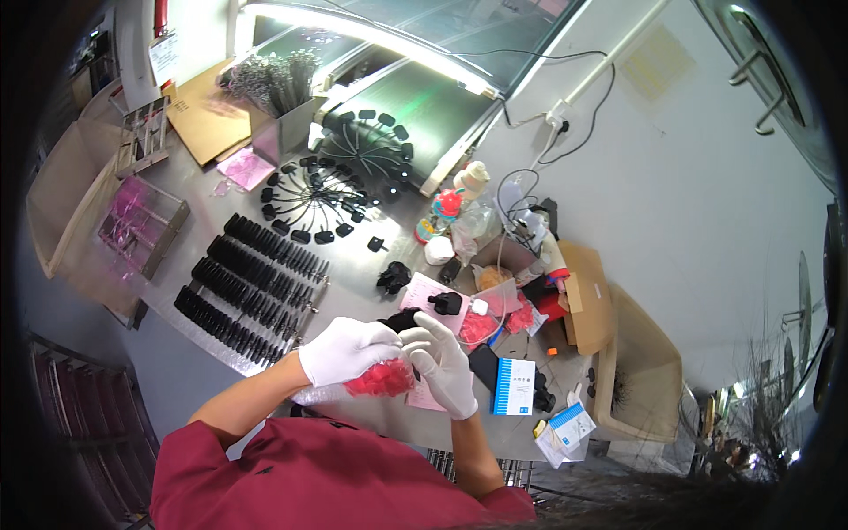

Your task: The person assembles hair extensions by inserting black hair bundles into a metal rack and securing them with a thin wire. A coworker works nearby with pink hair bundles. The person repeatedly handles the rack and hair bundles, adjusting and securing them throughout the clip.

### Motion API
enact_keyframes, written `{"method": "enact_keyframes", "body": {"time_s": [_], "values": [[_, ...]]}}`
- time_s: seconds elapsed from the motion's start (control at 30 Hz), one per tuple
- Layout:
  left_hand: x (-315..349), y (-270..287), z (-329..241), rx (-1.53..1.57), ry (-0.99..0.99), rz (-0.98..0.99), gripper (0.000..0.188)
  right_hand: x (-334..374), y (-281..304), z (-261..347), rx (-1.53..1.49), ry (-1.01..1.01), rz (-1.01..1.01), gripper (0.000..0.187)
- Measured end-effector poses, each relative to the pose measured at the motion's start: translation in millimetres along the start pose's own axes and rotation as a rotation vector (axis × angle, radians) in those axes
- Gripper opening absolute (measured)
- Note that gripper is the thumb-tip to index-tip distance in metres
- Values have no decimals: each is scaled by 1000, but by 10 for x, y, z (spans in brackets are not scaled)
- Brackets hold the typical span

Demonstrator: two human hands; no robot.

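Note:
My left hand [347, 352], in a white glove, is closed with its fingertips meeting those of my right hand [440, 364]. My right hand, gloved as well, has its thumb and fingers bent in a pinch. Whatever sits between the fingertips is too small or hidden to name. A crumpled red, net-like piece [382, 379] shows just below my left hand; whether it is held or only lying there I cannot tell. Past the fingertips lies a dark object [402, 320], partly covered by them. Beyond my right hand, a black plug-like piece [445, 303] rests on a pink sheet [422, 291].
Rows of black parts stand in a rack [252, 287] on the left. Black-headed cables [314, 199] fan out in rings farther back. Bottles [471, 179], a cardboard box [587, 300] and blue-white booklets [514, 386] crowd the right side. Beige bins [640, 367] flank the table.

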State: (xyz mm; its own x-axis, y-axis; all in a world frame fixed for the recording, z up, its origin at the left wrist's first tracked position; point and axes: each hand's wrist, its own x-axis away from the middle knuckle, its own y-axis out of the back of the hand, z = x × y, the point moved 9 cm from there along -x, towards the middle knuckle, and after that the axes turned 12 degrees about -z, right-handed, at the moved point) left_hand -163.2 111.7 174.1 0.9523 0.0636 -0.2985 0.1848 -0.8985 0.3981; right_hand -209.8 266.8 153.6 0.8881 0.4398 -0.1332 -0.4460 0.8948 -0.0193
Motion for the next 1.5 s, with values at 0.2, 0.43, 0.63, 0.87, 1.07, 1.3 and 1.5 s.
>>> {"method": "enact_keyframes", "body": {"time_s": [0.2, 0.43, 0.63, 0.87, 1.07, 1.3, 1.5], "values": [[160, 220, 9, -57, 48, 241, 23, 48, -552, 515, 461, 603, 149, 20], [337, 507, -325, -253, -461, 223, 17, 330, -793, 693, 453, 566, 51, 20], [360, 758, -130, 31, -582, 64, 14, 439, -367, 722, 401, 419, -212, 8], [186, 200, 640, 669, 330, 35, 15, 427, 355, -233, -196, -82, -636, 48], [-356, 197, 502, 509, 128, -400, 17, -325, -29, -703, -761, -199, -361, 74], [-293, 1055, 1253, 184, 268, -672, 31, -1850, 672, -989, -665, -464, -229, 61], [128, 1171, 1625, 380, 430, -875, 24, -3015, 1196, -2119, 943, -296, 132, 52]]}}
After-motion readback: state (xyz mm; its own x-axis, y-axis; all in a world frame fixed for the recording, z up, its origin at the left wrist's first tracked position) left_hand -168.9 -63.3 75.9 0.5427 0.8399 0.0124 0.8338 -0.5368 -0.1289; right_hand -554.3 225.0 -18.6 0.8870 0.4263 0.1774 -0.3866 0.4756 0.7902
